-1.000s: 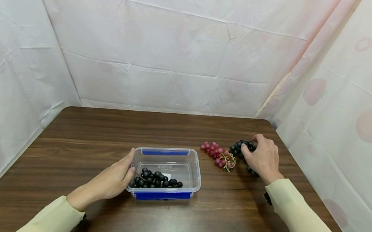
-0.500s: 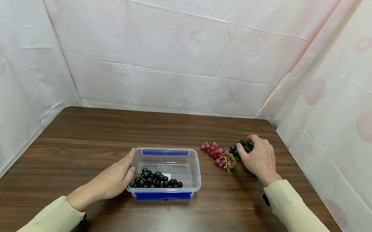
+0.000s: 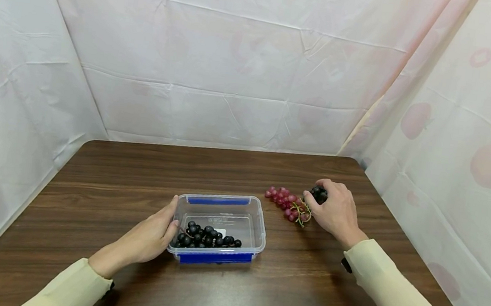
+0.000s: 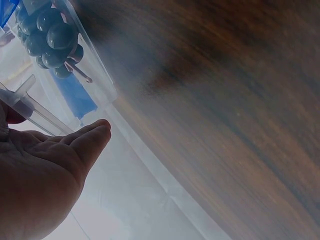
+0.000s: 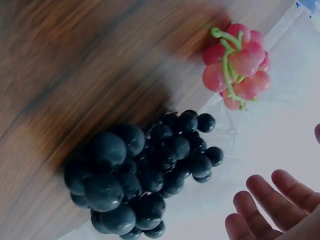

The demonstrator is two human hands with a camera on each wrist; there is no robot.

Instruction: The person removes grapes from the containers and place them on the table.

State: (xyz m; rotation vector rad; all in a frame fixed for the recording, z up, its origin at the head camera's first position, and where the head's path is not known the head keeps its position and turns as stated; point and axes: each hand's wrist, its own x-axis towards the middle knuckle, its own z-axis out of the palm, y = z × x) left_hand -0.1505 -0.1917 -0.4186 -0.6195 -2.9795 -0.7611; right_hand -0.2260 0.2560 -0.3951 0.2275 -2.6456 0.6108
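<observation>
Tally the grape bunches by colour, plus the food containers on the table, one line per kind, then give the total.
Black grape bunches: 2 (a boxed bunch and a loose bunch)
Red grape bunch: 1
Clear plastic container: 1
Total: 4

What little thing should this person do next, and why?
Perhaps close the right hand around the black grapes beside the red bunch: it seems to straddle them in the head view, yet the right wrist view shows a gap between them and its fingertips.
</observation>
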